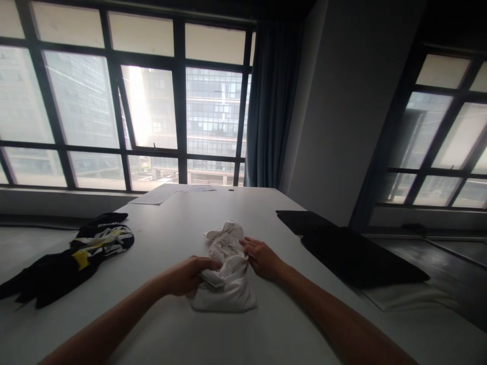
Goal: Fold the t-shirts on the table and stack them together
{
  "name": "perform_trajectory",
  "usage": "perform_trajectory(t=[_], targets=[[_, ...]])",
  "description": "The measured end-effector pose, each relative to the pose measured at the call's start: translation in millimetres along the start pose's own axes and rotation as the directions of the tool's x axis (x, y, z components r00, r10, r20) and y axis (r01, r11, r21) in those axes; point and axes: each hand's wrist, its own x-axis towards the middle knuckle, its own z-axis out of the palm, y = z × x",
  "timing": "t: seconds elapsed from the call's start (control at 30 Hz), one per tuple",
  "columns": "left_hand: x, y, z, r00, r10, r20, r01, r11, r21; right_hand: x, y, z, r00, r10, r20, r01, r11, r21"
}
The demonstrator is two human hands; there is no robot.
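A crumpled white garment (227,274) lies bunched on the white table (175,223) in front of me. My left hand (190,274) is closed on a fold at its left side. On the garment's right edge rests my right hand (262,257), fingers pressed against the cloth and pinching it. Both forearms reach in from the bottom of the view.
A black garment with yellow and white print (76,253) lies at the table's left edge. Dark flat items (350,251) cover the right side, with a white cloth (411,296) under them. Papers (167,192) lie at the far end, below large windows.
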Motion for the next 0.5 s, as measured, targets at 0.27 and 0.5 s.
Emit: perform_trajectory(t=[0.27, 0.5], targets=[[-20.0, -57.2, -40.2, 0.722, -0.217, -0.657, 0.271, 0.962, -0.019, 0.6, 16.2, -14.4, 0.981, 0.168, -0.095, -0.171, 0.985, -0.027], [-47.4, -81.0, -74.8, 0.508, -0.216, -0.834, 0.428, 0.903, 0.027, -5.5, 30.9, -64.0, 0.856, 0.294, -0.425, -0.285, 0.955, 0.086]])
